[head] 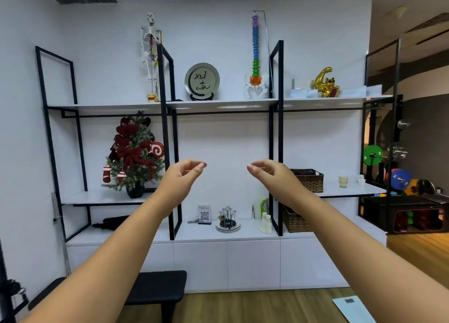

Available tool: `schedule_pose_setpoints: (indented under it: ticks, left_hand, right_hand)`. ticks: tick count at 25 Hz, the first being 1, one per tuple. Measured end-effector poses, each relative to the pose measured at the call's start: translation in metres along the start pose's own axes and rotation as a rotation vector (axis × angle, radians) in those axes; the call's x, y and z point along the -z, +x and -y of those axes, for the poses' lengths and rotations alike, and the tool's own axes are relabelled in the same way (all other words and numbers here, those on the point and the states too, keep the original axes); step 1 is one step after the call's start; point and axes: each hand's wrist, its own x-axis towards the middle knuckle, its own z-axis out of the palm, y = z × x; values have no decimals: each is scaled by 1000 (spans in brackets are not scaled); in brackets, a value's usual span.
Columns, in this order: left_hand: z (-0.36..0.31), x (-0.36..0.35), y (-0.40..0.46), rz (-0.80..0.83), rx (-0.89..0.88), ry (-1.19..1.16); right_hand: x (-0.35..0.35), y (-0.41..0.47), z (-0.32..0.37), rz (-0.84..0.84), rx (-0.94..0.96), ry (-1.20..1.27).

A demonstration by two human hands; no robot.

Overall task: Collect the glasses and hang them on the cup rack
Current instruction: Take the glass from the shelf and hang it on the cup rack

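Both arms reach forward at chest height with a wide gap of bare white wall between them: the left hand [183,174] and the right hand [269,174] each hang with fingers loosely curled, and each grip holds nothing. Below that gap, on the white counter [194,232] of the black-framed shelf unit, the cup rack [228,219] stands on its round base with its thin prongs bare, a QR-code sign [204,214] just to its left and a stack of paper cups [266,223] to its right. One glass [343,181] (pale green, upright) sits on the right middle shelf [352,190], near the shelf's front edge and well apart from the woven basket [308,179] that the right hand partly covers. A small Christmas tree [132,157] fills the left middle shelf. Black uprights of the frame stand either side of the rack's bay. In front lies wooden floor [255,305], with a black bench [155,286] at lower left.
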Motion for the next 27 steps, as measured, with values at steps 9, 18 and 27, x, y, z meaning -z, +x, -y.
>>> schedule_pose_setpoints:
  ticks: [9,18,27]
  left_hand:
    - [20,-15,-23,113,-193,458]
    - [37,-13,-36,171,-176,491]
    - [52,-26,-39,227,-203,456]
  right_hand:
    - [-5,-25,-20,21,127,-283]
    - [0,-44,-45,1,116,-537]
    - [-8,-61,-48,-9,46,-532]
